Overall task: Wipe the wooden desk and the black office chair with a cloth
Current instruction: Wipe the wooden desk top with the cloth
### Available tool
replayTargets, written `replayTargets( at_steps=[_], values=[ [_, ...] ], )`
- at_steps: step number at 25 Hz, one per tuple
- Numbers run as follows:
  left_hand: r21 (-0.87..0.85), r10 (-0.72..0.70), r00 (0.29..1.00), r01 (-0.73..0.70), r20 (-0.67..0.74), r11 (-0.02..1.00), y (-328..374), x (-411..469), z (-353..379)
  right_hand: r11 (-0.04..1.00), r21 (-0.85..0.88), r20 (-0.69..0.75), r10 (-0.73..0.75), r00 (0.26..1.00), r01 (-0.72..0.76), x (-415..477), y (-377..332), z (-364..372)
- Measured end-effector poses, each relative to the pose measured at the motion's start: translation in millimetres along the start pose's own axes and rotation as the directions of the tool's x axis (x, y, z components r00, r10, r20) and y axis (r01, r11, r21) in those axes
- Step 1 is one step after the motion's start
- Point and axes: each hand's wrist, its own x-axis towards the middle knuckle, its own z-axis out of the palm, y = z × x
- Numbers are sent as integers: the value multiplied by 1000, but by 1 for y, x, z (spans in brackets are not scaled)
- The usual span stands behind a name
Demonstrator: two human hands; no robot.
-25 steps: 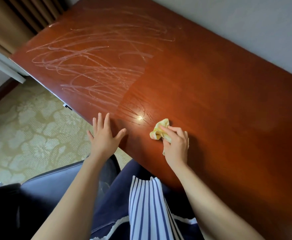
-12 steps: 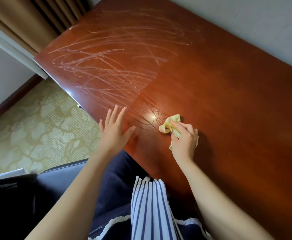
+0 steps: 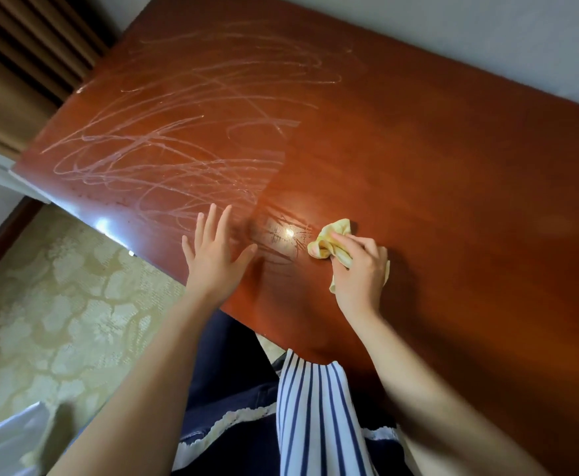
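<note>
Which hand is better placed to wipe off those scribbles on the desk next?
The right hand: it grips the yellow cloth, right beside the nearest scribbles. The left hand rests open on the desk, holding nothing.

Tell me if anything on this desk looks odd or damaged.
Yes: pale looping scribbles cover the left half of the desk, ending beside the left hand. The other half is smooth and glossy. The right hand grips a yellow cloth at the marks' edge.
</note>
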Motion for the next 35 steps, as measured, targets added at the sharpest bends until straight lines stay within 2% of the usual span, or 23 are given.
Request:
replayTargets(
  at_steps=[6,10,12,16,19,21,25,30,35],
  values=[
    [-8,205,977,-205,60,979,-32,62,-20,989,-15,-178,142,974,-147,17,-31,35],
    [-54,387,915,-383,111,922,-75,120,-52,950,-38,-412,267,871,-310,29,-71,76],
    [-55,498,851,-496,165,867,-101,142,-73,929,-44,-461,307,833,-367,26,-89,94],
    [-40,686,653,-714,319,699,-154,164,-114,900,-63,-471,354,808,-431,-16,-133,141],
    [-51,711,557,-771,428,635,-179,169,-135,897,-74,-478,352,805,-436,-65,-170,179],
    [-39,708,520,-793,478,608,-190,171,-144,908,-87,-443,334,832,-410,-92,-192,200],
    [-49,700,507,-792,503,609,-199,171,-153,951,-150,-300,216,929,-270,-129,-217,223],
    [-72,705,507,-785,496,615,-211,167,-163,971,-179,-177,124,976,-156,-131,-212,207],
    [-60,684,537,-763,493,643,-197,168,-162,916,-243,-266,254,930,-319,-66,-178,160]
  ],
)
